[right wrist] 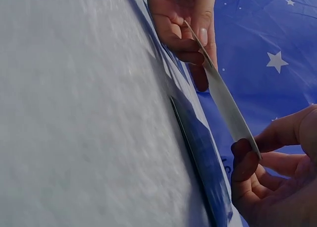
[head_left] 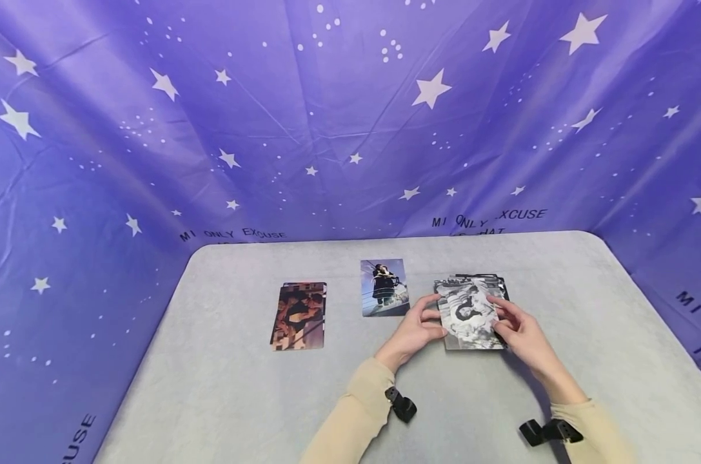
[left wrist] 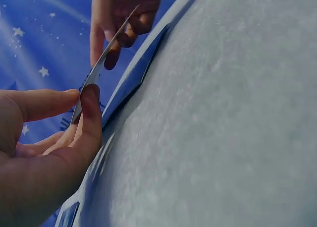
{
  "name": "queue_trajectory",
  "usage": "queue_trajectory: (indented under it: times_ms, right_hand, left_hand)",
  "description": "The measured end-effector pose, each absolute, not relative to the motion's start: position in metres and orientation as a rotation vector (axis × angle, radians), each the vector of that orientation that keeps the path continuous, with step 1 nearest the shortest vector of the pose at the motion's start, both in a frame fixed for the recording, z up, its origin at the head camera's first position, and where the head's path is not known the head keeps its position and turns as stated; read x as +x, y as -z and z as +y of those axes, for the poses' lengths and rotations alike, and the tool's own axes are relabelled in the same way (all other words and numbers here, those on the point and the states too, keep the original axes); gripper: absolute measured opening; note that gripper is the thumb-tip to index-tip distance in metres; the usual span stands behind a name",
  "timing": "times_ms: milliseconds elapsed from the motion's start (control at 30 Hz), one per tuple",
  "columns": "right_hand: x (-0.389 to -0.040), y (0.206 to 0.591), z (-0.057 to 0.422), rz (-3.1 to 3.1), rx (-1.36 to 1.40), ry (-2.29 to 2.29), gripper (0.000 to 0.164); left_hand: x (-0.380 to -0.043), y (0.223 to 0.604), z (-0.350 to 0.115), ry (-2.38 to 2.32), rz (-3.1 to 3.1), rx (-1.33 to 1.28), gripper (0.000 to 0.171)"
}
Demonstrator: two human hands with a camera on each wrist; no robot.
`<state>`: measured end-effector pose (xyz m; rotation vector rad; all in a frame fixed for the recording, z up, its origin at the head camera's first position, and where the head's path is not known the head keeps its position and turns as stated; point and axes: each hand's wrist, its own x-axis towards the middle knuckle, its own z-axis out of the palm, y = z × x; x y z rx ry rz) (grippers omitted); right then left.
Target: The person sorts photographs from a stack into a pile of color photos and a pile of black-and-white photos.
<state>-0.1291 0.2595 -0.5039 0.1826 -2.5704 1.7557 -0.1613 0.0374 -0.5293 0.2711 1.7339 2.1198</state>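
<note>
A thin black-and-white photo print (head_left: 471,322) is held by both hands over a photo pile (head_left: 503,284) at the table's right. My left hand (head_left: 414,332) pinches its left edge between thumb and fingers. On the opposite edge, my right hand (head_left: 524,336) pinches it the same way. Seen edge-on in the left wrist view, the print (left wrist: 103,61) stands tilted above the table. Its pale back (right wrist: 227,103) shows in the right wrist view. Most of the pile beneath is hidden by the held print.
A colour photo (head_left: 384,290) of two figures at a ship's railing lies at the middle back. To its left is a stack of dark reddish photos (head_left: 298,319). A purple star-printed cloth (head_left: 327,116) hangs behind the grey table (head_left: 222,386).
</note>
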Motion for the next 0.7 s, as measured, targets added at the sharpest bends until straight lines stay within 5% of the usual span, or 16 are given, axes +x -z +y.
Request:
queue_trajectory:
  times_ms: [700]
  right_hand:
    - [-0.135,0.51,0.288,-2.734,0.182,-1.31,0.044]
  left_hand:
    - [-0.171,0.529,0.073,-2.019,1.969,0.223,0.061]
